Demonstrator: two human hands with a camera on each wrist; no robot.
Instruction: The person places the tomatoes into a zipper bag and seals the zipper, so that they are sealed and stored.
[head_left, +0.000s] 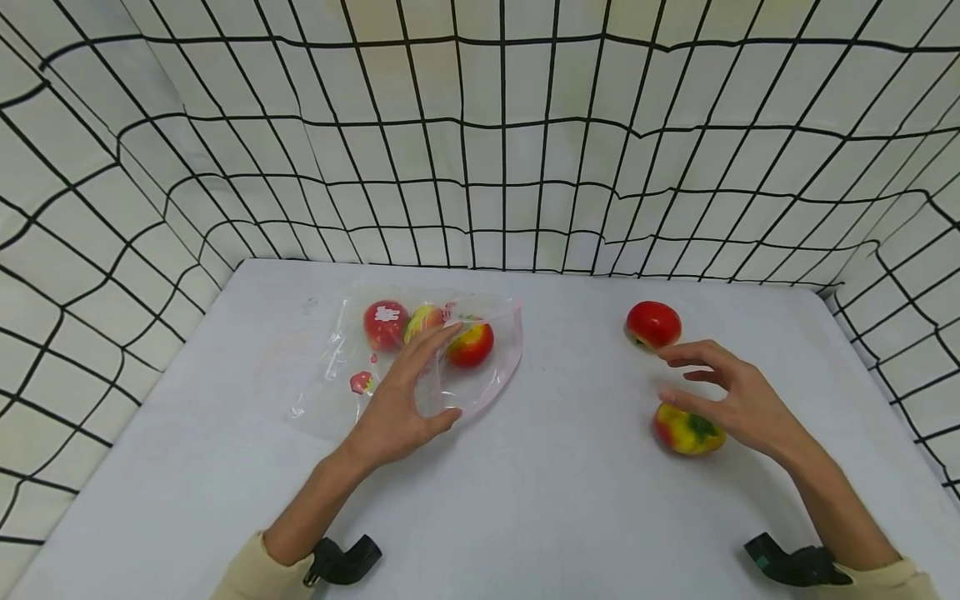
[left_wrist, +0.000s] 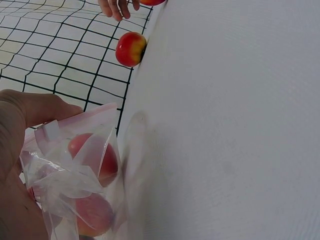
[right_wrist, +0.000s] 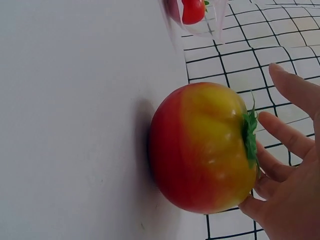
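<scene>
A clear zip bag (head_left: 330, 392) with a pink edge lies on the left of the table. Inside it are a red fruit (head_left: 385, 327), a yellow-red one (head_left: 422, 322) and an orange-red one (head_left: 471, 345). My left hand (head_left: 397, 417) is over the bag, thumb and fingers spread apart, fingertips beside the orange-red fruit. To the right, a red-and-yellow tomato (right_wrist: 200, 150) with green leaves sits on the table. My right hand (head_left: 742, 400) hovers just beyond and above it, thumb apart from the bent fingers, holding nothing. Near those fingertips sits a red tomato (head_left: 654, 323).
A white table (head_left: 555, 483) carries everything. Black netting (head_left: 502, 125) rises along its back and both sides, with pale walls behind. Each wrist wears a small black camera mount (head_left: 345, 560).
</scene>
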